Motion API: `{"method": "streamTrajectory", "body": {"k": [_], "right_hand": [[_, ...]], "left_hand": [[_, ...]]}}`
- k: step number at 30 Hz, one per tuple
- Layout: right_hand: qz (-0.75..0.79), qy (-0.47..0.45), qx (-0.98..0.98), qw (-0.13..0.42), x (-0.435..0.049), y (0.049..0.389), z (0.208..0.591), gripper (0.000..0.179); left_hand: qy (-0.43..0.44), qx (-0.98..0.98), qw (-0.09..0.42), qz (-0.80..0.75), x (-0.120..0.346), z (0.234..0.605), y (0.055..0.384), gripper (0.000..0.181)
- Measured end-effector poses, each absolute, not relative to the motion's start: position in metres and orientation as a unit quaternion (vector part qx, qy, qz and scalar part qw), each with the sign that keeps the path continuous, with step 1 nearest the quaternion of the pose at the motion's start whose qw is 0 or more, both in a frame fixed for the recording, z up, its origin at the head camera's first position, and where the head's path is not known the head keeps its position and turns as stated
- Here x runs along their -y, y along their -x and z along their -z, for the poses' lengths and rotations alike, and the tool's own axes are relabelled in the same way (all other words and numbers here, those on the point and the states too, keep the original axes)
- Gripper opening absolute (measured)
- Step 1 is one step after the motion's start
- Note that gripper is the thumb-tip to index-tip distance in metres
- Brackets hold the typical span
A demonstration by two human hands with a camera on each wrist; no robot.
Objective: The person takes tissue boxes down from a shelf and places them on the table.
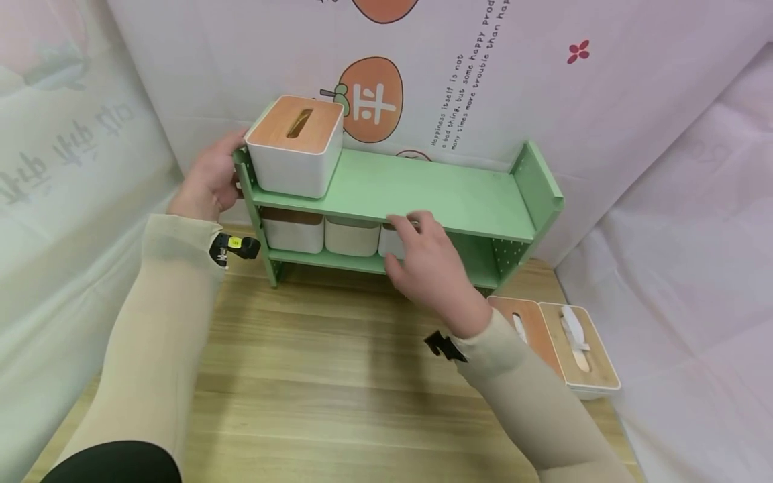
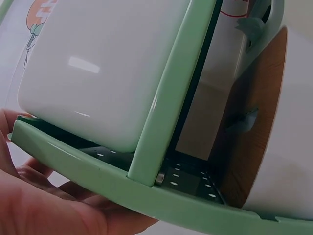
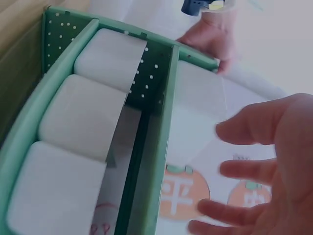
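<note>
A green two-tier shelf stands on the wooden floor. My left hand holds its left side panel, fingers bent about the panel's edge in the left wrist view. Beside that hand, a white tissue box with a wood-look lid sits at the left end of the top tier. On the lower tier three white boxes stand in a row: a left one, a middle one and a right one, partly hidden. My right hand is in front of the shelf, fingers spread and holding nothing.
Two more tissue boxes with wood-look lids, one orange-brown and one paler, stand side by side on the floor at the right. Tissue sticks out of their slots. Printed white cloth hangs behind the shelf and at both sides.
</note>
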State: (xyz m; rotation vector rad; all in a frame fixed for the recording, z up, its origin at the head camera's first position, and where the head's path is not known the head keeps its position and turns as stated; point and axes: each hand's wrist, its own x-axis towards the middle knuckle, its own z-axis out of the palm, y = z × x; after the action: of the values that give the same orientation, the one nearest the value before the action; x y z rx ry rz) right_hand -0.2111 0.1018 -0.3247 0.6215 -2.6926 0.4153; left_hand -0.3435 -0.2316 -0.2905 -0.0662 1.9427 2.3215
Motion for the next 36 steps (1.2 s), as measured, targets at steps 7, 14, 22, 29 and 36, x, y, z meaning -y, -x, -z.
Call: {"method": "streamTrajectory", "body": {"k": [7,14,22,29,36], "right_hand": [[-0.085,-0.297,0.923,0.229,-0.052,0.244,0.302,0.054],[-0.052,-0.317,0.922,0.215,-0.009,0.275,0.279,0.062],[0.043,-0.289,0.944,0.154,0.012,0.298,0.268,0.069],[0.066,-0.247,0.953,0.163,0.008,0.3,0.267,0.062],[0.087,-0.285,0.936,0.186,0.022,0.3,0.268,0.059]], "left_hand": [[0.034,-0.618,0.059,-0.783,0.234,0.293,0.344,0.044],[0.035,-0.59,0.048,-0.805,0.232,0.293,0.346,0.046],[0.035,-0.589,0.059,-0.805,0.23,0.293,0.346,0.044],[0.037,-0.592,0.054,-0.803,0.23,0.294,0.346,0.041],[0.024,-0.598,0.055,-0.799,0.234,0.296,0.347,0.045]]}}
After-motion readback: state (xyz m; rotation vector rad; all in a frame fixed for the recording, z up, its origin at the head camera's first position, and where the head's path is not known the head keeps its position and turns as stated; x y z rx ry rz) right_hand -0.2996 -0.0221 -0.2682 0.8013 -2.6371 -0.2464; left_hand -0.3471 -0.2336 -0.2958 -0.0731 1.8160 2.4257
